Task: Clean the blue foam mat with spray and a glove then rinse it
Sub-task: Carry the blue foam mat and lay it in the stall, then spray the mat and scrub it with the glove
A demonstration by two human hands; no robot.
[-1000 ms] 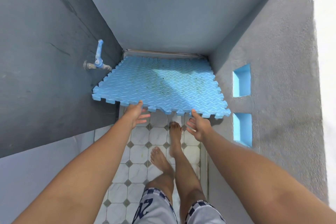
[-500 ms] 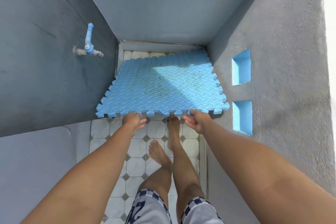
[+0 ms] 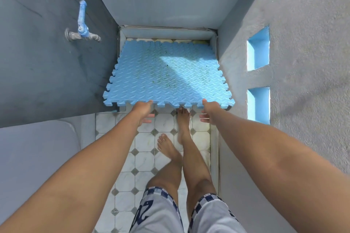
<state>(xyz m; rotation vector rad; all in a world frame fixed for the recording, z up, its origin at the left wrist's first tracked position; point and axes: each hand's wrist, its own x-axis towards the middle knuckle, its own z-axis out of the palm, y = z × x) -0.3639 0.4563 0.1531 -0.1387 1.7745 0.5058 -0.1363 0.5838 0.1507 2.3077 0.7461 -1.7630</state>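
Blue foam mat (image 3: 166,73), squarish with jigsaw edges and a diamond-plate texture with dirty specks, lies nearly flat over the white tiled floor (image 3: 144,161), far edge toward the back wall, below-right of the tap (image 3: 82,24). Left hand (image 3: 143,111) and right hand (image 3: 208,112) pinch its near edge, thumbs on top.

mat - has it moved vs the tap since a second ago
Yes. The mat has gone down and away from the tap: its left corner was just under the spout, and it now lies well below, near the floor.
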